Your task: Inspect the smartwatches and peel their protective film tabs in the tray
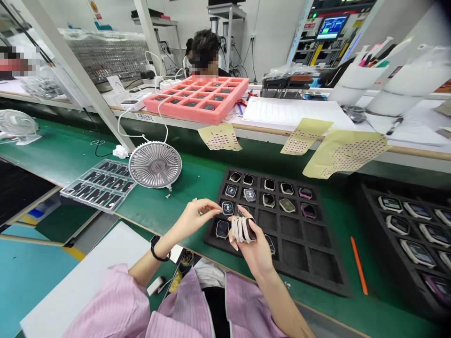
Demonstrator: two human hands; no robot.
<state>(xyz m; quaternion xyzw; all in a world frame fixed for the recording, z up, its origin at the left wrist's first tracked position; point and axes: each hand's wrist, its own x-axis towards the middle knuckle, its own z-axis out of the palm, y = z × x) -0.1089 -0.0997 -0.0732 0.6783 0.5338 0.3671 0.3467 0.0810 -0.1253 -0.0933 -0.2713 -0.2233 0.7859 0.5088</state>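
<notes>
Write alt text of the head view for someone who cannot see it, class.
A person's right hand holds a stack of watches, while the left hand is near a lit watch in a black tray; beyond are a fan and a pink tray.

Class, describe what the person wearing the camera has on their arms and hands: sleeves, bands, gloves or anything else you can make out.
Both hands, left and right, are bare, without gloves. Loose pink sleeves with fine stripes leave both forearms uncovered. A black band circles the right wrist.
</notes>
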